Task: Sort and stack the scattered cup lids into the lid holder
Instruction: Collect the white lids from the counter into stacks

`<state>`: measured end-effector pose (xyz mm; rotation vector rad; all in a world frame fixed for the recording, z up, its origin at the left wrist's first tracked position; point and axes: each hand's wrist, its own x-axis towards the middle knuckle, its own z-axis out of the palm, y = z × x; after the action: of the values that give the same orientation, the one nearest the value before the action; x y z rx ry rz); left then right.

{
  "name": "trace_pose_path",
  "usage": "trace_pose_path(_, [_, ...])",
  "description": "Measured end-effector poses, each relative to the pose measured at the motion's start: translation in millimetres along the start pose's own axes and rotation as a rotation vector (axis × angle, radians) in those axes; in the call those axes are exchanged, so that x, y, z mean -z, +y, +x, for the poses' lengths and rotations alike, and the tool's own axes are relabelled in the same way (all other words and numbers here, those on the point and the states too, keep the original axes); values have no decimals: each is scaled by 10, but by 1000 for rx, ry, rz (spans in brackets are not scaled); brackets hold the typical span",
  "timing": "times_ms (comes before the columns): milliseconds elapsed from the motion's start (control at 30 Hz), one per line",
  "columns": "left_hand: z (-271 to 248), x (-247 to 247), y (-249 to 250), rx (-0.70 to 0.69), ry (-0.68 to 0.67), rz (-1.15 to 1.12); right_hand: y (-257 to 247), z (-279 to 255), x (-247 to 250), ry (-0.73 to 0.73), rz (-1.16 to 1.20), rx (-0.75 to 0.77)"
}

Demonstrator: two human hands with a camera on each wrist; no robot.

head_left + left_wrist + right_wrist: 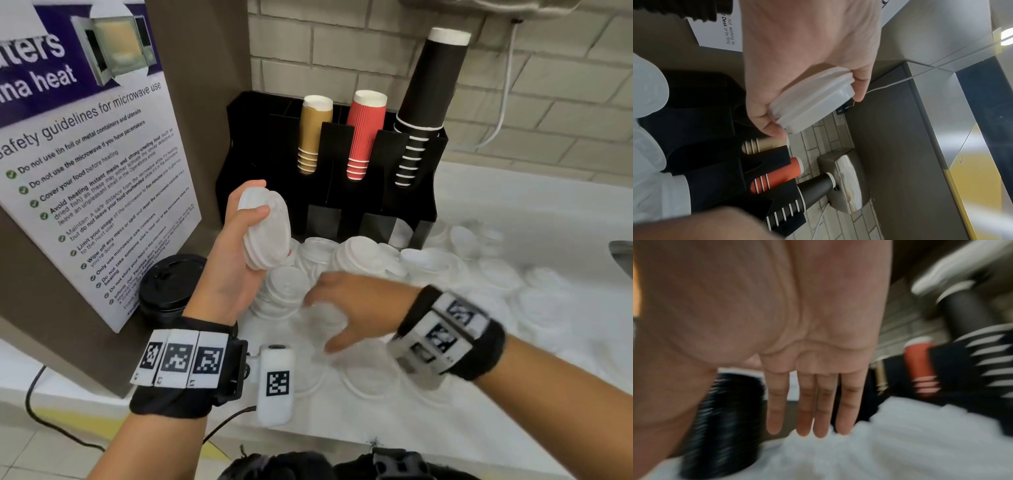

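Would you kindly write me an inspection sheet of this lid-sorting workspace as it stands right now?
Surface: white counter, largely covered by lids.
Job's things: loose white lids piled before the black holder; a lid stack is in hand.
Clutter: stack of black lids at the left; tan cups, red cups and black cups in the holder.
Grippers: left hand holds the lid stack; right hand, fingers straight, over the lids, blurred.
Cables: white cable on the wall; black cable at the lower left.
Surroundings: microwave poster, brick wall.
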<state>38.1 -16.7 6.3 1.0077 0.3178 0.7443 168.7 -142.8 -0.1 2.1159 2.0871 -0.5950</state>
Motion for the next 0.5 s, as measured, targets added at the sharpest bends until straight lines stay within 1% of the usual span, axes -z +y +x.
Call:
trace_pose_path(67, [5, -13, -4, -11, -8, 4, -267, 150, -167, -145, -77, 104])
trace_pose_path(100, [3, -13, -5, -14, -13, 5, -349, 208, -231, -182, -133, 125])
trace_pose_path(167, [1, -8, 0, -18, -18, 10, -446, 271, -306, -197, -230, 129])
trace_pose_path(200, [-2, -5, 3, -19, -23, 13, -474, 281, -315, -197, -250, 107])
trace_pose_path(267, [-9, -4, 6, -19, -35, 6, -491, 298, -331, -204, -208, 76])
trace_pose_path(300, [-12, -5, 2, -19, -42, -3, -494, 303, -335, -203, -183, 90])
trace_pose_path(400, [-8, -7, -8, -34, -51, -12, -419, 300, -269, -126, -83, 151])
trace_pose_path(500, [-2, 6, -26, -53, -61, 24, -161, 232, -42, 55, 143, 78])
